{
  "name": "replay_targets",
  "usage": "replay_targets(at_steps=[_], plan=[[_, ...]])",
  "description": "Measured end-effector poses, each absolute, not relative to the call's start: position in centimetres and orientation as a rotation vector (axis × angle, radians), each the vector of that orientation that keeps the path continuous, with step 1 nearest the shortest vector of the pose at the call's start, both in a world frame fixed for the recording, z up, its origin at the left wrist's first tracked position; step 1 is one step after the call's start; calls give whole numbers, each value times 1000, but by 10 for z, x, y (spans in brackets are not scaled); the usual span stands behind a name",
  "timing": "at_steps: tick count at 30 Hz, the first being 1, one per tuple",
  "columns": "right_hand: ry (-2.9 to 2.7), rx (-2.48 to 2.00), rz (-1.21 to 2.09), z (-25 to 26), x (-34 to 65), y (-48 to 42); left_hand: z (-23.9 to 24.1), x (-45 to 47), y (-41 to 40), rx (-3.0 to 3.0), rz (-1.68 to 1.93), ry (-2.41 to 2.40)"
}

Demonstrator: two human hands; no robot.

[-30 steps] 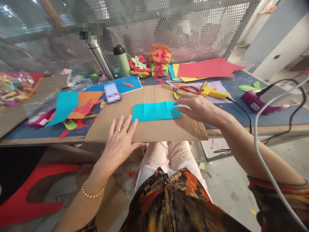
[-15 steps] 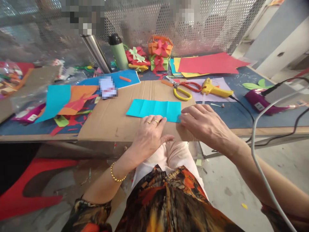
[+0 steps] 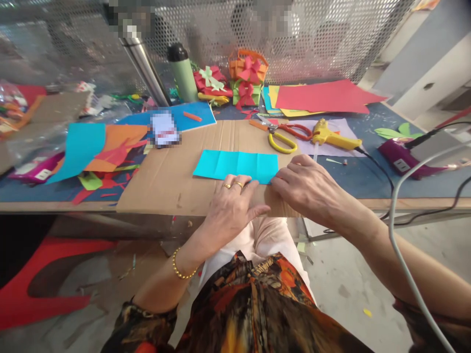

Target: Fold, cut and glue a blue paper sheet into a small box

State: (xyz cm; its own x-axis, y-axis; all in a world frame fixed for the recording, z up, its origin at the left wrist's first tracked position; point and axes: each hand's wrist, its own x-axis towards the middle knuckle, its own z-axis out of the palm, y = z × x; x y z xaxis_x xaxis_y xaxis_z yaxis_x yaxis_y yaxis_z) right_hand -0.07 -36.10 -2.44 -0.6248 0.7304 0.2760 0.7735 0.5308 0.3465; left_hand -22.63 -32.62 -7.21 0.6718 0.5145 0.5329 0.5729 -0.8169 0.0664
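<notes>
A creased cyan paper [image 3: 235, 164] lies flat on a sheet of brown cardboard [image 3: 165, 184] at the table's front. My left hand [image 3: 233, 206], with rings and a gold bracelet, rests its fingers flat on the paper's near edge, thumb spread to the right. My right hand [image 3: 309, 189] pinches the paper's near right corner with its fingertips. The two hands almost touch.
Red-and-yellow scissors [image 3: 283, 135] and a yellow glue gun [image 3: 333, 137] with a black cord lie behind the paper. Further back are a green bottle [image 3: 183, 73], paper gift boxes [image 3: 243, 76] and red sheets [image 3: 324, 95]. Paper scraps [image 3: 106, 157] lie left, a purple tool [image 3: 399, 157] right.
My left hand moved from the cardboard's left front up to the paper's near edge. My right hand drew back from the paper's far right corner to its near right corner.
</notes>
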Motion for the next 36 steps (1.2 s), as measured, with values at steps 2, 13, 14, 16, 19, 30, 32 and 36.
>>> replay_targets(at_steps=[2, 13, 14, 16, 19, 30, 32, 36], plan=[[-2657, -1289, -672, -27, 1, -357, -72, -227, -326, -2776, -815, -908], [-2172, -1269, 326, -36, 28, -327, -68, -227, -327, -2760, -699, -881], [-2120, -1329, 393, -37, 28, -322, -68, -227, -327, -2753, -717, -871], [-2047, -1410, 482, -36, 25, -311, -68, -227, -327, -2729, -762, -851], [-2007, -1435, 580, -35, 18, -296, -70, -226, -328, -2700, -823, -835], [-1988, -1560, 499, -38, 4, -288, -73, -223, -331, -2649, -933, -861], [-1976, -1586, 489, -38, 3, -289, -73, -223, -332, -2641, -935, -838], [-1996, -1624, 483, -37, 2, -290, -71, -223, -332, -2626, -929, -822]])
